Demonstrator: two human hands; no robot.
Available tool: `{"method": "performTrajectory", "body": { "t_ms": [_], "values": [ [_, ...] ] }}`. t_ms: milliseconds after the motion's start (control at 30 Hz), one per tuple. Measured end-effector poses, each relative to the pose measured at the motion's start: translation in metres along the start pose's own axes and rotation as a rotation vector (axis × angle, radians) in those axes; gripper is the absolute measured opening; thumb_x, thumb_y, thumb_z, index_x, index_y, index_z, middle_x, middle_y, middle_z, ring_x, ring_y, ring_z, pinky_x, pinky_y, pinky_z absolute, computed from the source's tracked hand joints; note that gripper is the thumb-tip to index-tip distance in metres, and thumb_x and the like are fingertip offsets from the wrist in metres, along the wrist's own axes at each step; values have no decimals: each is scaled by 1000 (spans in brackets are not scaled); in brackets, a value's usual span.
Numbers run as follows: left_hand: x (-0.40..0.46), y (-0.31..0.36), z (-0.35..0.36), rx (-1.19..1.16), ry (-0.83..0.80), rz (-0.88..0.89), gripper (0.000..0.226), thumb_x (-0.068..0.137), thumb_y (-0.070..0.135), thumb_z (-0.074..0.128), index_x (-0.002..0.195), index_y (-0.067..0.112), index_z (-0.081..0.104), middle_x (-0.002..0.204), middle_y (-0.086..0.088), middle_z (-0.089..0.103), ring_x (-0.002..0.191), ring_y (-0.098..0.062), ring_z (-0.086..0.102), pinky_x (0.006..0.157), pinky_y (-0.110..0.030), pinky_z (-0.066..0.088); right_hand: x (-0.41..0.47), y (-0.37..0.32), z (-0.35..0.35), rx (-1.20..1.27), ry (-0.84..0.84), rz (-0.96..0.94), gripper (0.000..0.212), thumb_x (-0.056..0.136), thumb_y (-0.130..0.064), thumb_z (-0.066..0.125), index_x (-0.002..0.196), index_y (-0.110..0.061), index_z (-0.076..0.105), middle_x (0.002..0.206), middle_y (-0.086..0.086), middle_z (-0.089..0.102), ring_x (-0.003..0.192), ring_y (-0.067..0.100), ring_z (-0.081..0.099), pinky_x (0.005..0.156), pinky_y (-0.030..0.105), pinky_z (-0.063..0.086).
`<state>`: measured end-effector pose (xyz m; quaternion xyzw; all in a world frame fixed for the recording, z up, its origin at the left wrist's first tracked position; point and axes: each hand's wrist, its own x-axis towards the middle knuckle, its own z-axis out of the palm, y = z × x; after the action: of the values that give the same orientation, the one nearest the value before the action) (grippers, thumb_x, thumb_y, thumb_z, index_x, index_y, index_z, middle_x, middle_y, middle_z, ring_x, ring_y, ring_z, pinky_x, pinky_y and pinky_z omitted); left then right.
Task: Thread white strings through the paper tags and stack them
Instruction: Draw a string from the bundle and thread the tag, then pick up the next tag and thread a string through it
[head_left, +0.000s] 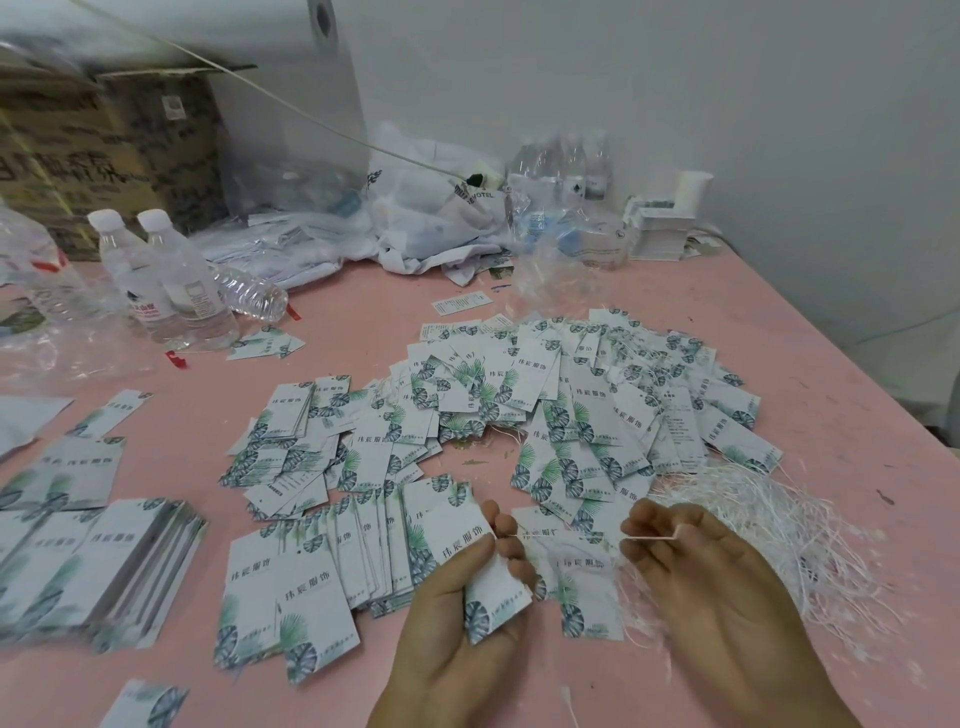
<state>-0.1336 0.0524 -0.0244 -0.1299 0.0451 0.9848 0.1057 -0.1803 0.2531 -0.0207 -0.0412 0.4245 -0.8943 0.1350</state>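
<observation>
Threading goes best if the right hand (711, 566), pinching the white string (649, 539), keeps it taut and level toward the hole. Left hand (467, 613) grips the paper tag (475, 561) just above the pink desk (779, 338), long axis tilted up-left, leaf end nearest.

Soft, even light is falling from overhead, leaving barely any shadows; the cardboard box (109, 150) and bottles (156, 270) at left are smearing, perhaps motion blur, and edges are bowing.
</observation>
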Motion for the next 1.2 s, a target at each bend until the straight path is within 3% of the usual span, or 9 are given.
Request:
{"method": "performTrajectory", "body": {
  "t_ms": [233, 333, 433, 533, 600, 700, 833, 967, 1200],
  "values": [
    [5, -11, 0, 167, 158, 100, 30, 75, -11, 55, 102, -2, 64, 86, -20, 67, 57, -21, 64, 51, -30, 59, 4, -22, 0, 305, 89, -10, 16, 85, -22, 56, 73, -18, 65, 70, -4, 56, 70, 13, 64, 73, 32, 59],
    [5, -9, 2, 205, 160, 158, 28, 73, -13, 56, 96, -1, 68, 81, -17, 64, 58, -21, 63, 50, -30, 58, 6, -28, -7, 477, -123, 91, 19, 97, -14, 48, 92, -6, 65, 77, 5, 57, 66, 17, 56, 83, 35, 53],
    [5, -11, 2, 372, 175, 201, 26, 75, -14, 61, 97, -2, 65, 78, -18, 65, 59, -23, 63, 52, -30, 57, 5, -29, -9, 294, 74, 96, 44, 105, -14, 17, 107, -3, 60, 96, 20, 56, 66, 21, 41, 85, 38, 47],
    [3, -19, -2, 673, 184, 163, 18, 81, -12, 67, 95, -1, 66, 87, -20, 70, 68, -25, 67, 60, -33, 57, 3, -12, -9, 12, 82, -23, 34, 93, -5, 40, 73, -17, 66, 77, 11, 60, 50, 14, 51, 54, 30, 55],
    [0, -23, -1, 806, 143, 65, 11, 86, -5, 64, 93, 2, 69, 93, -18, 73, 73, -25, 71, 66, -33, 58, -3, 3, 5, -399, 243, -209, 34, 93, 0, 47, 73, -20, 65, 83, 4, 70, 68, 13, 65, 63, 22, 57],
    [-6, -27, 5, 713, 29, -166, 16, 83, 8, 65, 96, 3, 72, 97, -20, 72, 78, -27, 72, 71, -33, 58, -15, 25, 16, -488, 138, -239, 4, 84, -20, 59, 81, -17, 61, 104, -4, 68, 74, 28, 66, 56, 33, 54],
    [-7, -26, 8, 303, -26, -290, 34, 71, -3, 73, 104, -6, 66, 95, -23, 64, 72, -31, 66, 63, -34, 55, -25, 33, 33, -659, 14, -313, 12, 84, -19, 69, 75, -16, 61, 110, -2, 61, 54, 21, 61, 49, 23, 49],
    [-1, -16, 4, 57, -20, -156, 25, 72, -20, 64, 95, -10, 67, 86, -27, 64, 55, -31, 63, 49, -35, 57, -19, 26, 30, -776, -73, -337, 24, 80, -6, 68, 69, -26, 61, 104, -13, 65, 95, 6, 66, 79, 14, 52],
    [7, -16, 2, 301, 174, 143, 26, 72, -13, 59, 98, -9, 63, 80, -24, 66, 56, -25, 61, 50, -31, 57, 3, 13, 9, 322, -91, 29, 48, 101, 4, 24, 79, -6, 66, 73, 19, 65, 79, 32, 70, 93, 48, 52]
  ]
}}
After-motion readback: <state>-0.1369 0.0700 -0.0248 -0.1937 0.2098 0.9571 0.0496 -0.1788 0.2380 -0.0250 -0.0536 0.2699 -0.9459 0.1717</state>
